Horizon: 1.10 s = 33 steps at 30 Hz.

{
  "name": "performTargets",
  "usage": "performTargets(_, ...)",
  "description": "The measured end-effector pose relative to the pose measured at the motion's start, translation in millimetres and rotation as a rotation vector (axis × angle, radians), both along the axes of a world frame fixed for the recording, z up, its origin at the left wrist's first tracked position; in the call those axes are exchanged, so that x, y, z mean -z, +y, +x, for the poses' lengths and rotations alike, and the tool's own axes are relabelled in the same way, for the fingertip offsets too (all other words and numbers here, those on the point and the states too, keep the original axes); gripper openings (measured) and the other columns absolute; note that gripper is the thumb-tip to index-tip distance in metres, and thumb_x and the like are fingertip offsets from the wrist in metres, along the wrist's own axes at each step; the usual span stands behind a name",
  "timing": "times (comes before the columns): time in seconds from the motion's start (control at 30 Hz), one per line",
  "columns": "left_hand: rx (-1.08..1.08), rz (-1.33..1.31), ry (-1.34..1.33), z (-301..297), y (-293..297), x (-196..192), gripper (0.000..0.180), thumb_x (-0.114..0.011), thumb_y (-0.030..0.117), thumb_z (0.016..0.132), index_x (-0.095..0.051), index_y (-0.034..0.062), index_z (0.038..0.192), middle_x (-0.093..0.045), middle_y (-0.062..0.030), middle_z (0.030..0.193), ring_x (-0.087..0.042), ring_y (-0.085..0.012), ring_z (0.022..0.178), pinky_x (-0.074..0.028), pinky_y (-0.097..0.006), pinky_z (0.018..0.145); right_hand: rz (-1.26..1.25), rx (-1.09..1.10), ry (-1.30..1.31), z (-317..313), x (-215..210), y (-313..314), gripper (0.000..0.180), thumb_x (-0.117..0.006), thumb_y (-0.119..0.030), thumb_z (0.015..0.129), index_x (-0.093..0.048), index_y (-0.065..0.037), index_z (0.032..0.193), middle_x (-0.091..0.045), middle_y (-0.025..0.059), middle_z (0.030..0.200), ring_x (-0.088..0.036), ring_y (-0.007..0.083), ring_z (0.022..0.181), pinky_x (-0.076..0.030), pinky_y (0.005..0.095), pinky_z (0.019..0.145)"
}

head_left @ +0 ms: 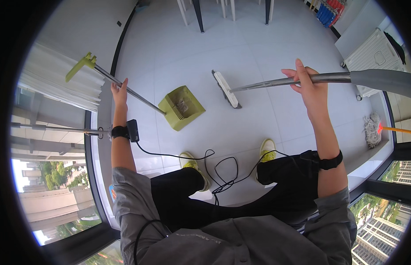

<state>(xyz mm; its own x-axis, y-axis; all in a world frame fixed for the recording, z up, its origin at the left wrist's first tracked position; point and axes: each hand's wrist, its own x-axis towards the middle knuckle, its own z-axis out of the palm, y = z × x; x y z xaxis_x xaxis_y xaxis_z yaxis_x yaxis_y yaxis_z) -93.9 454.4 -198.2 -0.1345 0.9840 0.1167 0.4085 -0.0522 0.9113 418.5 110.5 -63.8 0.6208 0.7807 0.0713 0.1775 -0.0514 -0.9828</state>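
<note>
My left hand [120, 92] is closed around the metal pole of a green long-handled dustpan [172, 117]. The pan sits on the floor ahead of me, tilted, with some greyish debris [183, 105] inside; its green hooked top [81, 65] juts out beyond my hand. In my right hand [306, 86] is the metal pole of a broom [331, 78], held with the thumb and some fingers partly stretched. The broom's narrow white head [224, 86], dark along its edge, rests on the floor to the right of the dustpan, apart from it.
A black cable [234, 170] hangs in loops between my arms, above my yellow-and-white shoes [267, 152]. Table or chair legs [198, 17] stand at the far side. On the right are a white heater [375, 57] and a string mop [372, 130]; a white curtain [59, 75] hangs left.
</note>
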Motion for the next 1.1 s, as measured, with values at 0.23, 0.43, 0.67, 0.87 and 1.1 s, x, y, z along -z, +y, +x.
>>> performTargets(0.23,0.114,0.099,-0.228,44,-35,-14,0.027,-0.059,0.025,0.094,-0.055,-0.0011,0.094,-0.051,-0.0018,0.068,-0.05,-0.0119,0.064,-0.044,-0.028,0.062,-0.154,0.004,-0.082,13,2,-7,0.054,-0.058,-0.051,0.088,-0.069,0.001,0.083,-0.059,0.0053,0.068,-0.057,0.013,0.071,-0.05,0.0291,0.074)
performTargets(0.43,0.193,0.087,-0.082,44,-97,-43,0.035,-0.056,0.033,0.095,-0.053,0.0001,0.083,-0.048,-0.0015,0.063,-0.047,-0.0113,0.059,-0.046,-0.028,0.063,-0.196,-0.046,-0.215,17,-1,-5,0.057,-0.061,-0.054,0.083,-0.07,0.002,0.083,-0.051,0.0035,0.061,-0.051,0.0121,0.063,-0.045,0.0257,0.064)
performTargets(0.67,0.186,0.005,-0.099,53,-209,-41,0.038,-0.052,0.03,0.098,-0.052,0.0048,0.069,-0.048,-0.0011,0.064,-0.049,-0.0105,0.063,-0.049,-0.029,0.071,-0.141,-0.135,-0.021,19,-6,-15,0.049,-0.065,-0.047,0.081,-0.069,0.001,0.085,-0.049,0.005,0.059,-0.049,0.0153,0.061,-0.042,0.0279,0.064)
performTargets(0.87,0.151,-0.139,-0.177,63,-266,-32,0.022,-0.057,0.019,0.092,-0.06,-0.0018,0.086,-0.057,-0.0043,0.072,-0.059,-0.0135,0.071,-0.049,-0.029,0.072,-0.168,-0.058,-0.359,23,0,-17,0.041,-0.065,-0.038,0.079,-0.069,0.002,0.087,-0.054,0.0047,0.059,-0.057,0.0141,0.065,-0.046,0.0287,0.062)
performTargets(1.1,0.379,-0.211,-0.019,83,-292,-56,0.019,-0.062,0.015,0.086,-0.063,-0.0034,0.084,-0.065,-0.0095,0.077,-0.062,-0.0143,0.074,-0.046,-0.026,0.07,-0.103,-0.044,0.09,21,-6,-15,0.045,-0.064,-0.035,0.085,-0.062,0.003,0.11,-0.064,0.0156,0.099,-0.066,0.0239,0.082,-0.055,0.0298,0.076)
